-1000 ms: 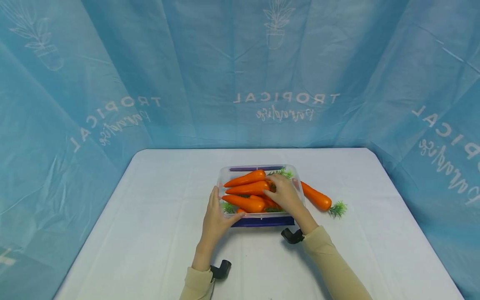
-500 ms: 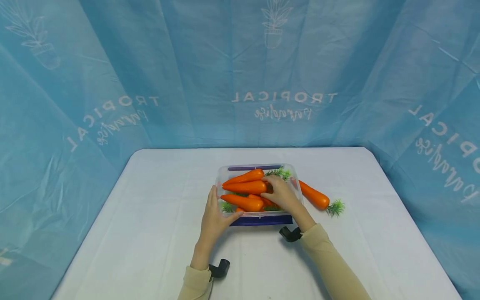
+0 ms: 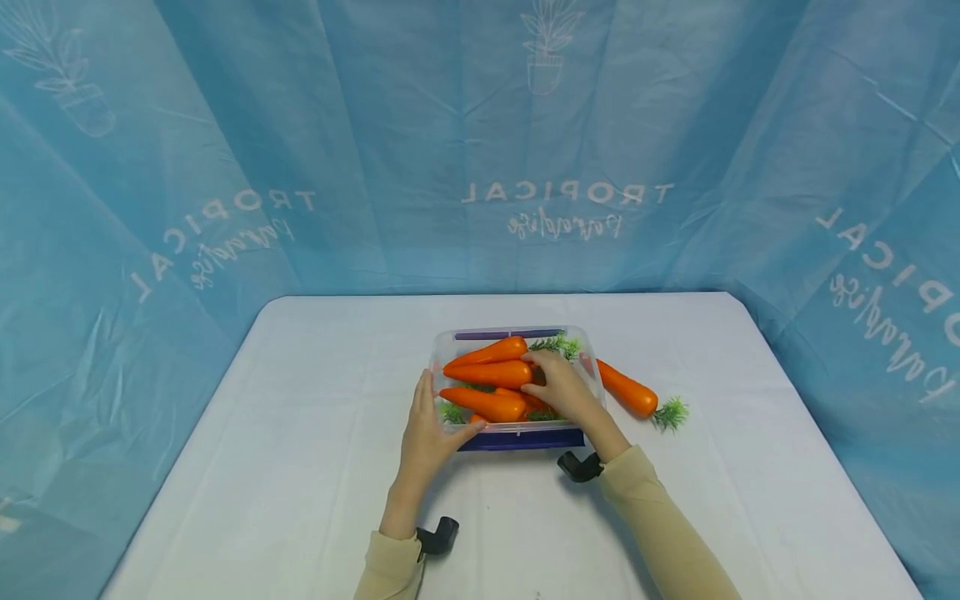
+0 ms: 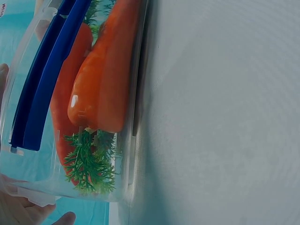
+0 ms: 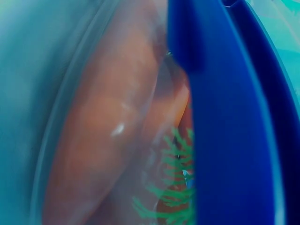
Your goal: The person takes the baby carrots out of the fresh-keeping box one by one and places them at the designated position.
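In the head view a clear plastic container (image 3: 442,354) with blue clips sits on the white table, holding several orange carrots with green tops. My right hand (image 3: 561,385) reaches over its right side and pinches the thick end of the middle carrot (image 3: 491,374), thumb on the near side, fingertips on the far side. My left hand (image 3: 429,433) rests against the container's front left corner. Its fingers lie straight along the left wall, with the thumb spread along the front rim. Through the front wall, the left wrist view shows carrots (image 4: 86,105) and leafy green tops (image 4: 91,161).
Another carrot (image 3: 632,392) lies on the table right of the container, its green top (image 3: 671,413) towards me. The white table (image 3: 330,467) extends around both arms. A blue printed curtain (image 3: 405,150) hangs behind and at both sides.
Both hands keep the same hold on the container and the carrot. The whole head view shifts slightly left and up; nothing else visibly moves.
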The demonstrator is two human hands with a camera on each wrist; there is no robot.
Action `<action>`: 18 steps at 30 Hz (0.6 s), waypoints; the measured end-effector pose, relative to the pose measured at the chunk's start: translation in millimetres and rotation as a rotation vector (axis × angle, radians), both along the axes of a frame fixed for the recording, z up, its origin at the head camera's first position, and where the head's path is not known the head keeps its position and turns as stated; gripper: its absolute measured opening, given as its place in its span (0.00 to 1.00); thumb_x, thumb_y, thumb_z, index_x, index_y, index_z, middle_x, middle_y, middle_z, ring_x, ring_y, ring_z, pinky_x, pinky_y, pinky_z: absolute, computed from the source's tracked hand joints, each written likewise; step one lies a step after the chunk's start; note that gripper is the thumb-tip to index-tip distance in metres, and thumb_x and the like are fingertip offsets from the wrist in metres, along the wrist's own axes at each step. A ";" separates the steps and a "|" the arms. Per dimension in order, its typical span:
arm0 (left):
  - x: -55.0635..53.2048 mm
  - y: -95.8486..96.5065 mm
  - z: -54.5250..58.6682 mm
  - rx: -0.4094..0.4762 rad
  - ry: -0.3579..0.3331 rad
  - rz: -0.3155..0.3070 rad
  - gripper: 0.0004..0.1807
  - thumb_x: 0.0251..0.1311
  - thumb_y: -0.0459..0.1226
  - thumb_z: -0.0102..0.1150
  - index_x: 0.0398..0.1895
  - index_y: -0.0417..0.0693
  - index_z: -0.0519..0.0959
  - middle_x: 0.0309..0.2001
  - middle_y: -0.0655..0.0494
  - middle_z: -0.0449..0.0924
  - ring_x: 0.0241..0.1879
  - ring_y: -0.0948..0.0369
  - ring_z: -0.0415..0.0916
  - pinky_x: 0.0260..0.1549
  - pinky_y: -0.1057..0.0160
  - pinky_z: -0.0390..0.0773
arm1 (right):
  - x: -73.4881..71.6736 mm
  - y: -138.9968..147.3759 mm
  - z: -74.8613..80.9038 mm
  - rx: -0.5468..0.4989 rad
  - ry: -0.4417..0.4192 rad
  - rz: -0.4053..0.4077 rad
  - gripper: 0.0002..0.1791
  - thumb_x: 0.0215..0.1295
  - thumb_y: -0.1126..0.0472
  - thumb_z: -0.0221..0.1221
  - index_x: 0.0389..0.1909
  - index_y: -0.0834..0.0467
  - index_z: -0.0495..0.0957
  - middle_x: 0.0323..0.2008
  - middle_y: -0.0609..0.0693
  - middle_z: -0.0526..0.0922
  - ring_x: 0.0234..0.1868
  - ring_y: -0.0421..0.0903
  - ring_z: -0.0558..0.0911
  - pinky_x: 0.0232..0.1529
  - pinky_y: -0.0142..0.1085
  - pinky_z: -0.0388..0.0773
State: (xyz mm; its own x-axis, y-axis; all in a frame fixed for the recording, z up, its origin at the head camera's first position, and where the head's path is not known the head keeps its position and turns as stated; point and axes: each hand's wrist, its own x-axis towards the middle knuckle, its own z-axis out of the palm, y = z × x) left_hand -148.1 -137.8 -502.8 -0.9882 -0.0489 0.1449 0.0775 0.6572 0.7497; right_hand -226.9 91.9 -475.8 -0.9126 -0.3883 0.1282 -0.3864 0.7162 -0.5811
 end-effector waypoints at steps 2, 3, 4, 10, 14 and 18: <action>-0.2 -0.1 -0.2 0.004 0.000 0.000 0.64 0.44 0.58 0.71 0.75 0.40 0.43 0.76 0.41 0.44 0.73 0.42 0.49 0.67 0.41 0.59 | -0.2 0.0 0.1 0.000 -0.001 -0.001 0.25 0.59 0.59 0.65 0.57 0.62 0.74 0.58 0.58 0.77 0.60 0.55 0.76 0.63 0.48 0.71; -0.2 -0.1 -0.2 0.007 0.002 0.000 0.64 0.44 0.57 0.71 0.75 0.40 0.43 0.76 0.41 0.44 0.73 0.42 0.49 0.67 0.41 0.59 | -0.2 0.0 0.2 -0.001 -0.002 -0.002 0.25 0.59 0.59 0.65 0.57 0.62 0.74 0.58 0.58 0.77 0.60 0.55 0.76 0.63 0.48 0.72; -0.2 -0.1 -0.1 0.010 0.004 0.001 0.64 0.44 0.57 0.71 0.75 0.40 0.43 0.76 0.41 0.44 0.73 0.42 0.49 0.67 0.41 0.59 | -0.2 -0.1 0.3 -0.002 -0.003 -0.003 0.25 0.59 0.59 0.65 0.57 0.62 0.74 0.58 0.58 0.77 0.59 0.55 0.76 0.63 0.47 0.72; -0.3 0.1 -0.2 0.010 0.007 0.002 0.64 0.44 0.58 0.71 0.75 0.40 0.43 0.76 0.41 0.44 0.73 0.42 0.49 0.67 0.40 0.59 | 0.3 0.2 1.1 -0.029 -0.016 -0.001 0.25 0.58 0.59 0.66 0.57 0.62 0.75 0.58 0.58 0.77 0.60 0.55 0.76 0.63 0.48 0.72; -0.3 0.2 -1.3 0.011 0.017 0.002 0.64 0.43 0.58 0.70 0.75 0.40 0.43 0.76 0.42 0.45 0.73 0.42 0.50 0.66 0.40 0.59 | 0.7 0.9 0.8 -0.043 -0.020 -0.001 0.25 0.58 0.59 0.66 0.57 0.61 0.75 0.58 0.58 0.77 0.60 0.55 0.76 0.63 0.48 0.72; 0.1 0.0 -1.6 0.007 0.018 0.003 0.64 0.43 0.59 0.70 0.75 0.40 0.44 0.76 0.41 0.45 0.73 0.42 0.51 0.66 0.40 0.60 | 1.4 1.4 0.4 -0.055 0.001 0.001 0.25 0.57 0.60 0.66 0.56 0.61 0.76 0.56 0.58 0.79 0.57 0.54 0.77 0.61 0.47 0.74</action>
State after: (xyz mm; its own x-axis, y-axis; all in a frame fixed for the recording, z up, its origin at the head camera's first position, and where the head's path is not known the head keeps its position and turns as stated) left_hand -148.0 -137.8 -504.4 -0.9853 -0.0529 0.1624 0.0890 0.6525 0.7526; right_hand -225.5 93.3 -475.3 -0.9119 -0.3820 0.1503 -0.3880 0.6828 -0.6191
